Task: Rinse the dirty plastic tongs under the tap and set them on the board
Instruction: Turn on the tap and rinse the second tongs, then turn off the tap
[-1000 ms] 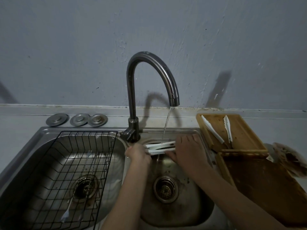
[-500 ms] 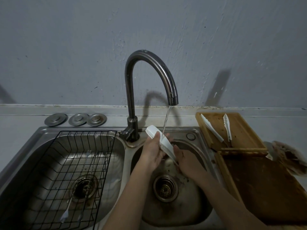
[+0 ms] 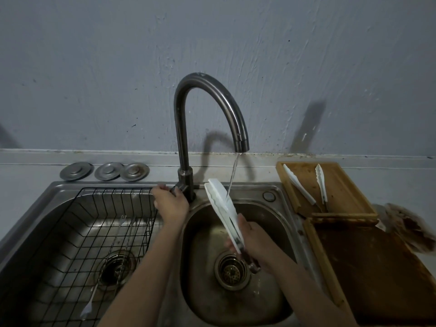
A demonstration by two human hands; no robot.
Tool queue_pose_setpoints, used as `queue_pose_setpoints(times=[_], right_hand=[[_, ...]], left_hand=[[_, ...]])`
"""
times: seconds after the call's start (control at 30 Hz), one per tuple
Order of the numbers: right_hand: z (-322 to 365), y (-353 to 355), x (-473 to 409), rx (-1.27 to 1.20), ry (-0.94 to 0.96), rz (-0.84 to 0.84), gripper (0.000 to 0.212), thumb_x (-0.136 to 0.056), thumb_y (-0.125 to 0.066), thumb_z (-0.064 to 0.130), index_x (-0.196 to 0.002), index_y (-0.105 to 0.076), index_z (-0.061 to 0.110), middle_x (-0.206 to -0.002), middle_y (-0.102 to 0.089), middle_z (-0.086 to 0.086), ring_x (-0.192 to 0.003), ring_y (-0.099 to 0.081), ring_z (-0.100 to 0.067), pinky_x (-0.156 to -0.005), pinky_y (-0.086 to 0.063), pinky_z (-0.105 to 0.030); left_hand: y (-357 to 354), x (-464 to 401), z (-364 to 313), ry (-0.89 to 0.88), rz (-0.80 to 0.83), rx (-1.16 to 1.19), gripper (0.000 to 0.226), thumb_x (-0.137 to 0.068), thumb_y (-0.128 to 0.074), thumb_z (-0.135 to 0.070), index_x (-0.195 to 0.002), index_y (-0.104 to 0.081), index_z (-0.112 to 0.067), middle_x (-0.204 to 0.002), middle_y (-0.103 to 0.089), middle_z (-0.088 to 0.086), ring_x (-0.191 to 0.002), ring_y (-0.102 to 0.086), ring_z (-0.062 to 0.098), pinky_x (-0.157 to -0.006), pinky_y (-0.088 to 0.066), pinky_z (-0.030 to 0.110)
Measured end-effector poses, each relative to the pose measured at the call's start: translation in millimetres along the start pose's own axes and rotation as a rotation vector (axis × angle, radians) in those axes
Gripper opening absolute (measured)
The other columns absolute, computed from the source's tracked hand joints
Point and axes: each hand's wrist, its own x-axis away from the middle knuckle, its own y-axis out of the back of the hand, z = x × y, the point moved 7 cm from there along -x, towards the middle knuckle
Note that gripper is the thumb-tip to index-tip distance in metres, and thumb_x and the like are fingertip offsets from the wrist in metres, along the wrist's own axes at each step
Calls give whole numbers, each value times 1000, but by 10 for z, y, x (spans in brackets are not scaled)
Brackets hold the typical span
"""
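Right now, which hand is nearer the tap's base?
Left. The left hand rests at the tap's base, touching it. The right hand is lower, over the right basin, holding the white tongs under the stream.

3 white tongs [image 3: 223,208], 3 metal discs [image 3: 76,170], 2 basins [image 3: 236,291], 2 boards [image 3: 339,185], 1 tap [image 3: 188,138], 1 rack [image 3: 94,232]
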Motion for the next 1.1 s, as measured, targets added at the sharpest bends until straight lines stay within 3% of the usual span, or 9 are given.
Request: queue_pose_setpoints(times=[0.33,0.53,0.63,0.7,0.77,0.87,0.97,1.03,1.1], right_hand=[[60,-89,-50,-213,-61,39,67,-95,-22,51,-75,-69,7,-76,-68,-19,-53,-55,-20,-47,-44,-28],[373,124,15,-58,305,-196,49,-95,-24,47,-105,-58,13,-78,-62,-7,-55,-53,-11,-42,-40,-15],[345,234,-66,284,473,-332,49,-93,-32,49,-116,-54,13,-92,-61,-1,-81,-60,-12,-63,-47,-18],[67,198,-229,627,220,-125,49,-93,-35,49,-117,-57,13,-107,-65,-8,-95,-63,-22,-75,-49,-31],[-165,230,-220,837,-11,-26,47,-93,-38,46,-114,-57,8,-112,-64,-11,-98,-61,-26,-76,-45,-31],[-53,306,-94,822,137,-266,59,-92,-34,53,-133,-40,12,-123,-53,-12,-103,-58,-25,-82,-47,-34],[27,304,-38,795,254,-282,65,-92,-35,52,-144,-25,14,-134,-43,-11,-115,-52,-25,-88,-45,-34],[-121,330,-120,804,89,-148,57,-92,-38,49,-134,-42,10,-125,-53,-11,-104,-57,-23,-79,-47,-31],[-335,341,-157,827,-98,30,41,-94,-41,44,-105,-59,9,-100,-63,-8,-83,-58,-17,-59,-42,-23]], left_hand=[[15,-60,-71,-126,30,-333,18,-86,-49,-7,-97,-39,-16,-109,-60,14,-105,-56,35,-92,-38,46],[-52,-82,-220,-115,126,-476,29,-85,-55,-14,-111,-43,-7,-117,-57,16,-114,-52,36,-93,-37,53],[-70,-67,-269,-119,148,-523,32,-85,-54,-13,-114,-41,-6,-121,-55,17,-117,-50,37,-94,-37,54],[-75,-60,-278,-124,158,-551,33,-85,-53,-12,-115,-40,-5,-123,-54,17,-118,-49,36,-95,-38,54],[-73,-58,-279,-123,160,-570,33,-85,-53,-10,-116,-40,-6,-124,-54,17,-118,-50,36,-95,-38,54],[-81,-58,-287,-131,157,-575,33,-85,-53,-9,-115,-40,-5,-123,-54,17,-117,-50,36,-94,-40,54],[-65,-50,-280,-140,133,-569,32,-85,-52,-9,-114,-41,-5,-121,-55,17,-116,-51,36,-93,-40,55],[-66,-53,-278,-153,128,-567,30,-86,-52,-10,-113,-41,-5,-119,-56,17,-114,-52,36,-92,-41,55],[-71,-40,-276,-163,116,-551,28,-86,-51,-10,-112,-41,-4,-118,-56,18,-111,-53,37,-90,-42,55]])
